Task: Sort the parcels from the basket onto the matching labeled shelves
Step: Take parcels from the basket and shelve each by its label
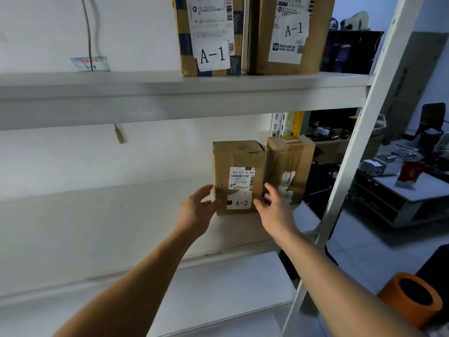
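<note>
A brown cardboard parcel labelled A-2 (238, 176) stands upright on the middle shelf (121, 215). My left hand (198, 209) touches its lower left edge with relaxed fingers. My right hand (273, 210) touches its lower right corner, fingers spread between it and a second taped brown parcel (289, 166) standing right beside it. On the upper shelf (145, 93) stand two larger parcels labelled A-1, one on the left (210, 37) and one on the right (286, 32). The basket is out of view.
A white slanted shelf post (352, 154) runs down the right side. An orange cylinder (413, 297) sits at lower right. Beyond the post is a cluttered table (413, 188) with a red cup (410, 173). A lower shelf (218, 288) lies beneath my arms.
</note>
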